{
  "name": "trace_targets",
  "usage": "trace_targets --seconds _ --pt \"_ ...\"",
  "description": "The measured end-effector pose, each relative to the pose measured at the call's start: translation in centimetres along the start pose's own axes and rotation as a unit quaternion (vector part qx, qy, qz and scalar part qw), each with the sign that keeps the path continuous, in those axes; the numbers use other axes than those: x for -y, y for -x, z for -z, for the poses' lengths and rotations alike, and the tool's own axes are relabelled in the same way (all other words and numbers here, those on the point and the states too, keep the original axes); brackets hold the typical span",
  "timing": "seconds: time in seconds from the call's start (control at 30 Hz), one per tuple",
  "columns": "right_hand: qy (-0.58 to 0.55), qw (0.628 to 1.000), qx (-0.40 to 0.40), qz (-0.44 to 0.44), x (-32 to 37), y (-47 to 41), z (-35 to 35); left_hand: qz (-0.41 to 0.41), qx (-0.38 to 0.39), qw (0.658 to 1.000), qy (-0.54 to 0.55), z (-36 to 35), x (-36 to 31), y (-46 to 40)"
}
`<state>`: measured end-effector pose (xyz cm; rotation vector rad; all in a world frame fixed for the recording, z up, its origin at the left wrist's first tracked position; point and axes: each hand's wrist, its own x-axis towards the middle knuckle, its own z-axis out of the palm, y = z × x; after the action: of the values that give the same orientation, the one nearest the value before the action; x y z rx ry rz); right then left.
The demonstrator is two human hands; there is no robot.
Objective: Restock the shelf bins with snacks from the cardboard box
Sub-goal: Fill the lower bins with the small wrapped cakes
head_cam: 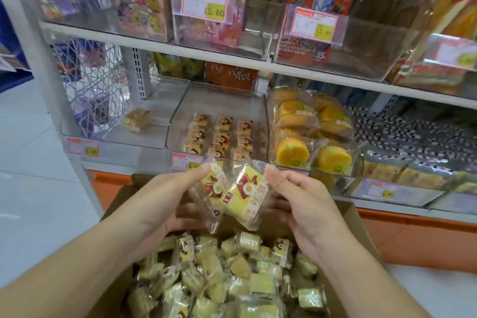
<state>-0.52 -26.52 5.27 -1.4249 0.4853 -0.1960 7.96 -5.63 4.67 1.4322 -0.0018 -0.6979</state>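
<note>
Above an open cardboard box [361,217] heaped with wrapped cakes, the left hand [165,201] pinches one snack packet [213,188] while the right hand [296,196] grips another packet [249,197], both just below a clear shelf bin [178,111] seemingly stocked with matching cakes

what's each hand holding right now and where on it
Left hand pinches one wrapped cake at its top-left edge; right hand pinches another wrapped cake at its top-right corner.
</note>
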Motion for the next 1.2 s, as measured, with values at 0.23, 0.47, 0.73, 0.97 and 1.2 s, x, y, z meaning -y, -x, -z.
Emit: trace_targets --seconds 0.23,0.47,0.73,0.97,1.2 --pt "-0.177 0.981 0.041 -0.067 0.5 -1.1 -0.2 0.015 -0.023 1.0 0.007 0.0 0.2 -2.3" --pt "0.096 0.995 0.022 0.024 -1.3 -1.0 -1.7 -0.009 -0.013 0.998 0.058 0.4 1.1 -2.6" --pt "0.362 0.902 0.176 0.153 0.8 0.6 -1.5 -0.008 0.026 0.999 -0.027 1.9 0.0 -2.1" --pt "0.456 0.821 0.188 0.288 0.5 0.8 -1.8 -0.023 0.053 0.991 -0.12 2.5 -1.0 -1.8" --pt "0.45 0.84 0.072 0.293 0.2 -0.9 -2.8 -0.07 -0.058 0.99 -0.108 5.2 -1.9 -4.5"
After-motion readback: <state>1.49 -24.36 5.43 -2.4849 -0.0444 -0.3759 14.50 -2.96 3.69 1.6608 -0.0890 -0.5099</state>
